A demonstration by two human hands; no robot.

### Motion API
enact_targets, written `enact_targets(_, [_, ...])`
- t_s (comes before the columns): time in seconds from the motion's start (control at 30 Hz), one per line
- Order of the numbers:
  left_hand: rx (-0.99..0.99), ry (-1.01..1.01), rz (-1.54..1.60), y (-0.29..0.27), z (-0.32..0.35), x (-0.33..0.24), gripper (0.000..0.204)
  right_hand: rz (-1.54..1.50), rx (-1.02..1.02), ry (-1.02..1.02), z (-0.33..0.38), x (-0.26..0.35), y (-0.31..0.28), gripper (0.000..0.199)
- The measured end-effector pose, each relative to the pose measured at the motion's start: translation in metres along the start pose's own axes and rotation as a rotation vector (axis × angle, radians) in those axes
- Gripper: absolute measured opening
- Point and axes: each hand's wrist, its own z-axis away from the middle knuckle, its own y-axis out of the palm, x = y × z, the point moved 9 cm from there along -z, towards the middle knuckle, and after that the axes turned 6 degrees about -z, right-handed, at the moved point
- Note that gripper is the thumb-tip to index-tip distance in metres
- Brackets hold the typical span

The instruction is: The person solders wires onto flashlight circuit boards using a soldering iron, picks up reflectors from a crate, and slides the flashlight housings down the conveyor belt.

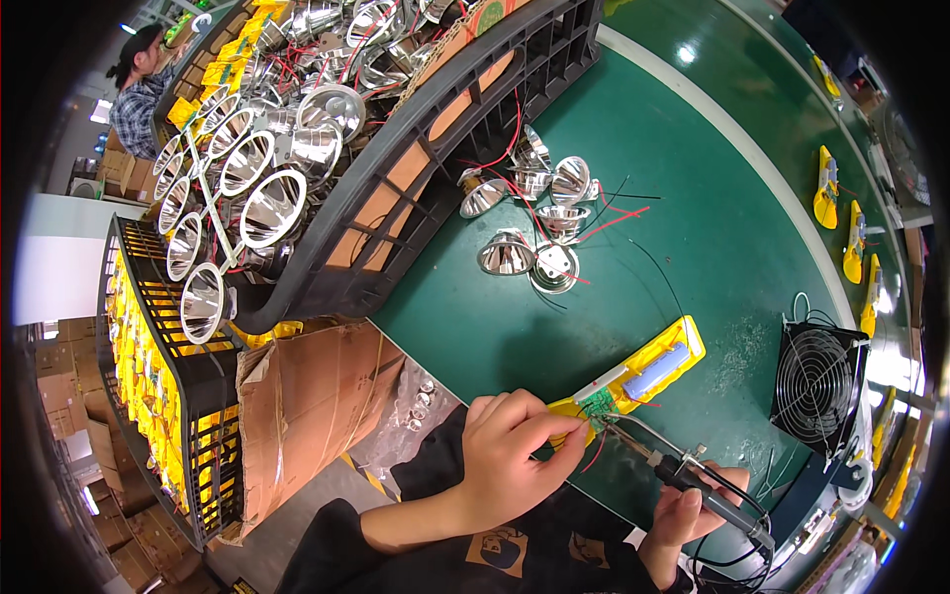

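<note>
At the frame's lower centre, the yellow housing (638,361) is lying with its long axis rising rightward; the left hand (517,447), nearer, is pinching something unclear at its lower-left end, while the right hand (688,517) is gripping a soldering iron (677,471), aiming up-left at the circuit board (596,402).

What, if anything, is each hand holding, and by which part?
The right hand holds a soldering iron by its dark handle. What the left hand pinches at the near end of the yellow casing is unclear.
</note>
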Motion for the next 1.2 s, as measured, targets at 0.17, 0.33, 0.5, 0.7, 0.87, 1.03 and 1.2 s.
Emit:
enact_targets(0.17, [0.026,-0.016,-0.001,0.001,0.000,0.001,0.011,-0.002,-0.006,-0.022,0.000,0.002,0.000,0.044])
enact_targets(0.33, [0.032,-0.024,-0.001,0.001,-0.001,0.001,0.010,0.051,0.011,-0.078,-0.002,0.004,0.002,0.044])
enact_targets(0.5, [0.035,-0.028,-0.001,0.000,-0.001,0.001,0.010,0.068,0.017,-0.069,-0.003,0.005,0.004,0.044])
enact_targets(0.7, [0.055,-0.035,0.007,0.001,-0.002,0.002,0.010,0.104,-0.018,-0.078,-0.002,0.013,0.000,0.046])
enact_targets(0.87, [0.048,-0.041,0.001,0.000,-0.002,0.001,0.009,0.133,-0.225,-0.247,0.005,0.015,-0.033,0.051])
enact_targets(1.03, [0.053,-0.054,-0.029,-0.001,-0.001,0.001,0.008,-0.029,-0.201,-0.102,0.006,0.006,-0.043,0.051])
enact_targets(1.2, [0.066,-0.005,0.007,-0.007,-0.004,-0.007,0.037,-0.100,-0.258,-0.130,0.012,0.008,-0.065,0.047])
